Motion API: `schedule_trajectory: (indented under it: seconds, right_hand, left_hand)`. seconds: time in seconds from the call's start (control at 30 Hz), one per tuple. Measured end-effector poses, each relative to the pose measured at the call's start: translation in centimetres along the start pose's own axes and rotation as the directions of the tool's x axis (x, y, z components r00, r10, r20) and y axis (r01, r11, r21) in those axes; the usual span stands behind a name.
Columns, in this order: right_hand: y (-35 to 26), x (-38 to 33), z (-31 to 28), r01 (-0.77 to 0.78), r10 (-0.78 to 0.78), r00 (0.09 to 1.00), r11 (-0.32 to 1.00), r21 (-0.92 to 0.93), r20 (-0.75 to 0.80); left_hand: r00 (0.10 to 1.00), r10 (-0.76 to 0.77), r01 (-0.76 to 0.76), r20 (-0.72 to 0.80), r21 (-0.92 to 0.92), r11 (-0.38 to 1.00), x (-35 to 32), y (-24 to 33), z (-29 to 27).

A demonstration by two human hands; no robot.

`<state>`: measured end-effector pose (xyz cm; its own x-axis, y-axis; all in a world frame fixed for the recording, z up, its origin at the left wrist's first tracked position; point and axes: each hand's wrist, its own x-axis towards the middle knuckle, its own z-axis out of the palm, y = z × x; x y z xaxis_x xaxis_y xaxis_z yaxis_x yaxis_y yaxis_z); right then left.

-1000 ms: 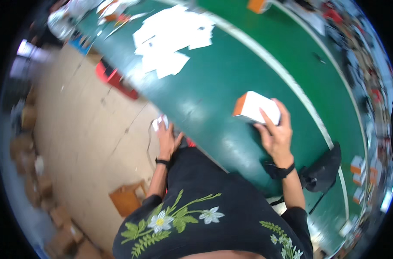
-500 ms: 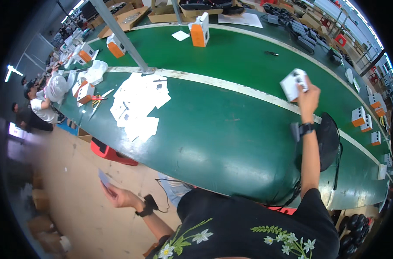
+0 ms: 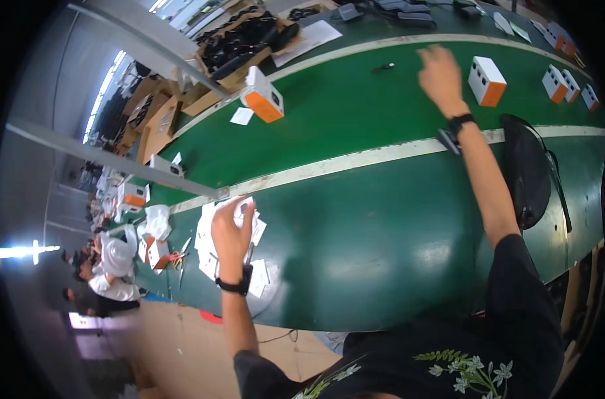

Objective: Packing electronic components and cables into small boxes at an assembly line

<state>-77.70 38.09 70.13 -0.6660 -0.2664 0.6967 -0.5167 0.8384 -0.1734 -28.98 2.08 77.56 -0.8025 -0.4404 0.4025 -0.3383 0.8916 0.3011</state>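
Shot from head height through the left of two wide fisheye cameras, facing down and forward from close above the black shirt (image 3: 415,346), looking across the green desk (image 3: 375,246) to open cartons (image 3: 158,134) at far left, taking in floor (image 3: 182,339) at near left and a black bag (image 3: 527,176) at right.

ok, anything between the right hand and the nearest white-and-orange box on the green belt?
Nothing visible. Only the green belt shows in the gap between the right hand and the white-and-orange box to its right. The short dark cable lies on the hand's other side, out of that path.
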Motion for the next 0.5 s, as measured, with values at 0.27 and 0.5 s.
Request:
schedule_trajectory:
  seconds: [0.27, 0.5]
  right_hand:
    - [-1.9, 1.8, 15.1, 0.040, -0.042, 0.976, 0.999, 0.012, 0.215]
    - [-4.6, -0.6, 13.5, 0.034, -0.037, 0.999, 0.985, 0.167, 0.018]
  left_hand:
    - [0.962, -0.256, 0.216, -0.094, -0.309, 0.926, 25.1, 0.4, 16.7]
    - [0.867, -0.488, 0.445, -0.105, -0.280, 0.851, 28.7, -0.5, 19.4]
